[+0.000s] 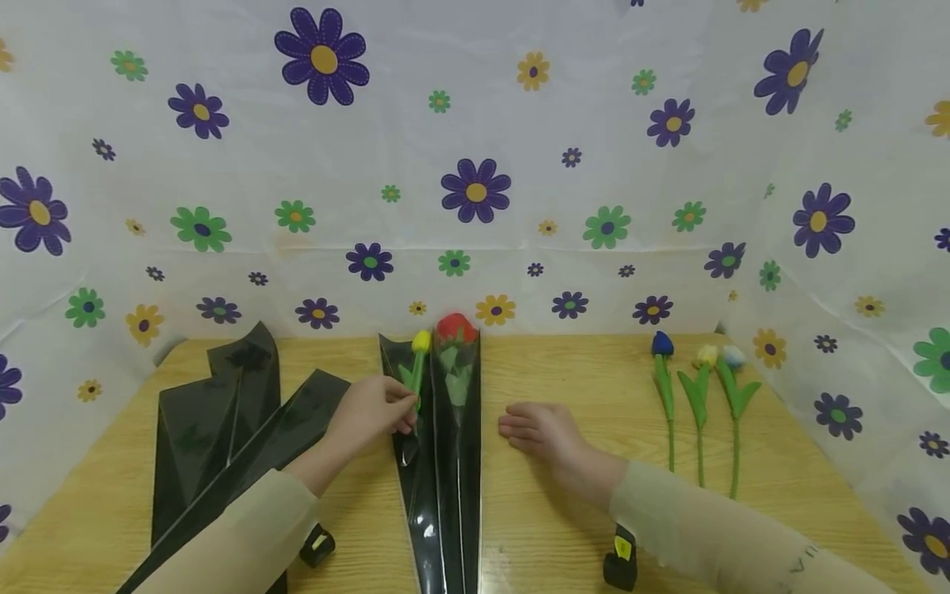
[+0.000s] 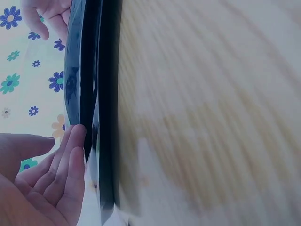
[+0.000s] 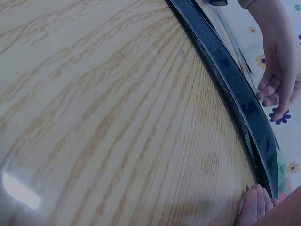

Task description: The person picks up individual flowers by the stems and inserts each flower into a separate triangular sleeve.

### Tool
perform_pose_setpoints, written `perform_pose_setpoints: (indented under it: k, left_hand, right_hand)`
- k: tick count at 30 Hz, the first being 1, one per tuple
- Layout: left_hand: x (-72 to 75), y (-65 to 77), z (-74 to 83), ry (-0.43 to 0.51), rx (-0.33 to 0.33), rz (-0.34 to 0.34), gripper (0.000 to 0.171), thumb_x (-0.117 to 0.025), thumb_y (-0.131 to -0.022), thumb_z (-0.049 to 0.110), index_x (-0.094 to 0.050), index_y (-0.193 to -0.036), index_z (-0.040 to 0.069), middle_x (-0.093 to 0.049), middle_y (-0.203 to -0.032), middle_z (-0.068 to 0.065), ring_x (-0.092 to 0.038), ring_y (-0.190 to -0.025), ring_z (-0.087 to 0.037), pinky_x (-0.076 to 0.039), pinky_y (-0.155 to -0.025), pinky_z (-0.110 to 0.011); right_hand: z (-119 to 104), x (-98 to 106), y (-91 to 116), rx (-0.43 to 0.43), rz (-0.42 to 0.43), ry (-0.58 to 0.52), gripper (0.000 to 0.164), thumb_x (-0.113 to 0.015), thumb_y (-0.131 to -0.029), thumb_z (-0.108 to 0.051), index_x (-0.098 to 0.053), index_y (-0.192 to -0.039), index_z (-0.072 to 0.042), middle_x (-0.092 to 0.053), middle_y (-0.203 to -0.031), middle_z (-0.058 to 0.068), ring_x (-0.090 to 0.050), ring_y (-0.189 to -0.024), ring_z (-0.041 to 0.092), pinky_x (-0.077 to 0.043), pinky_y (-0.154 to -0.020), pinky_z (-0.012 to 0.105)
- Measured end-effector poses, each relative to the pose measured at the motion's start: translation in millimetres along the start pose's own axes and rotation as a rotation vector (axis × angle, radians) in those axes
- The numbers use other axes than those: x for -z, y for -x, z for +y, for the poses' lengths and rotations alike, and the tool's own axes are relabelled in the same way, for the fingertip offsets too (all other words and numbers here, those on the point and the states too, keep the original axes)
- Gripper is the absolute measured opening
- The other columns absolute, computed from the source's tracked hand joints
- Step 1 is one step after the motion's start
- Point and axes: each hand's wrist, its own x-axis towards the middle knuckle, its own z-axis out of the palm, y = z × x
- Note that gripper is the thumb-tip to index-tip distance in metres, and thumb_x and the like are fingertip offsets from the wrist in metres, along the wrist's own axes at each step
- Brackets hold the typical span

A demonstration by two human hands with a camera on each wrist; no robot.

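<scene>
A yellow tulip [image 1: 421, 341] with green leaves lies at the top of a black wrapping sleeve [image 1: 419, 478] in the middle of the table. Beside it, a red rose [image 1: 456, 328] shows at the mouth of another long black sleeve [image 1: 458, 462]. My left hand [image 1: 374, 408] is at the tulip's stem, and in the left wrist view its thumb stands apart from the fingers [image 2: 61, 174], whose tips meet the sleeve's side. To the right of the sleeves, my right hand [image 1: 545, 433] is held with straight fingers together, gripping nothing.
More black wrapping sleeves [image 1: 196, 429] overlap on the left of the table. A blue tulip [image 1: 663, 345], a cream tulip [image 1: 705, 357] and a pale blue tulip [image 1: 733, 357] lie in a row on the right. A flower-patterned cloth [image 1: 475, 99] hangs behind the wooden table [image 1: 549, 528].
</scene>
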Motion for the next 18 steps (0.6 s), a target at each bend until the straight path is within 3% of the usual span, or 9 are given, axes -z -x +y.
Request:
perform_pose_setpoints:
  k: [9,13,18]
  left_hand:
    - [30.7,14.8,-1.9,-0.202,-0.03,0.051,0.026,-0.064,-0.106,0.015,-0.077,-0.118,-0.004,-0.082,-0.09,-0.008,-0.078,-0.079,-0.019,-0.063,-0.09,-0.05]
    - [45.1,20.6,-4.3,-0.235,-0.025,0.072,0.025,-0.065,-0.105,0.015,-0.078,-0.118,-0.003,-0.082,-0.097,-0.012,-0.077,-0.085,-0.022,-0.063,-0.084,-0.048]
    - [60.5,26.2,-8.9,-0.292,-0.01,0.085,0.028,-0.065,-0.104,0.018,-0.077,-0.119,-0.003,-0.078,-0.117,-0.022,-0.075,-0.104,-0.038,-0.062,-0.088,-0.054]
  right_hand:
    - [-8,1,-2,0.042,-0.002,0.059,0.044,-0.059,-0.107,-0.01,-0.055,-0.14,0.019,-0.066,-0.136,0.033,-0.07,-0.127,0.039,-0.055,-0.111,0.045]
    - [-14,-2,-2,0.067,-0.007,0.121,0.043,-0.061,-0.106,-0.009,-0.056,-0.14,0.017,-0.065,-0.139,0.032,-0.067,-0.131,0.042,-0.053,-0.114,0.047]
    - [-19,-2,-3,0.108,-0.024,0.201,0.045,-0.063,-0.106,-0.011,-0.056,-0.141,0.016,-0.063,-0.142,0.034,-0.065,-0.133,0.044,-0.052,-0.114,0.049]
